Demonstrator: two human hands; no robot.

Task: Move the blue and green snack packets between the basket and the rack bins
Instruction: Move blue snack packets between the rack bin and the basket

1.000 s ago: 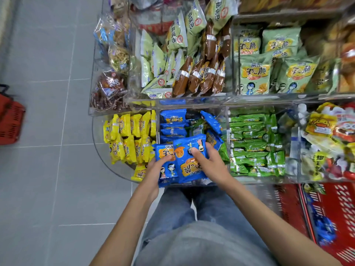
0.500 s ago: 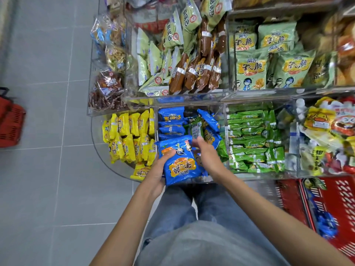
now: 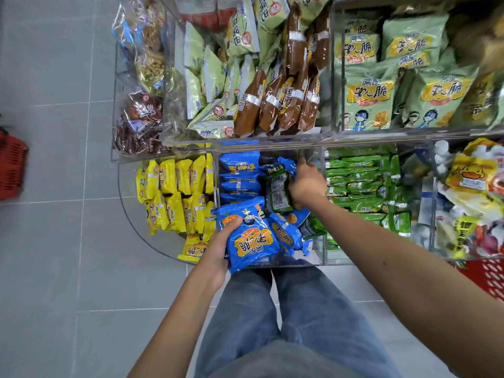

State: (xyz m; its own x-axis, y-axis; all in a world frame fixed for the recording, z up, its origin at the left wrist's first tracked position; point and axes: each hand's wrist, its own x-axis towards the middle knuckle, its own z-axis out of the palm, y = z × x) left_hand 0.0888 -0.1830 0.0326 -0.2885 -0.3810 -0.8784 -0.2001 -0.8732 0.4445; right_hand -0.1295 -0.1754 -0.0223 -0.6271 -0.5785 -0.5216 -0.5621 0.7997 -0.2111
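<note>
**Blue packets at the middle bin: left hand holding, right hand reaching in**

Left hand [image 3: 218, 251] clamped on a blue packet [image 3: 249, 237], thumb on the printed face, fingers hidden beneath; packet held tilted over the front edge of the clear middle bin [image 3: 317, 203], possibly with more stacked under it, cannot tell. Right hand [image 3: 306, 184] deep in the same bin among loose blue packets, beside a dark green packet [image 3: 278, 190] lying label-up; fingers curled downward, whether closed on anything not visible. Green packets [image 3: 357, 184] stacked in the neighbouring bin to the right. Corner of a red basket [image 3: 488, 276] visible at lower right.

Handling, judged: light, air-puffed film pouches, soft and crinkly, slick surface, contents probably brittle. Best taken flat across the face with thumb and fingers near an edge seal, pressure gentle; squeezing the middle likely to crush or pop.

Versus half a second earlier: right hand off the held packet and moved further back into the bin; left hand alone carrying the blue packet, in roughly the same spot. Dark green packet newly exposed.
</note>
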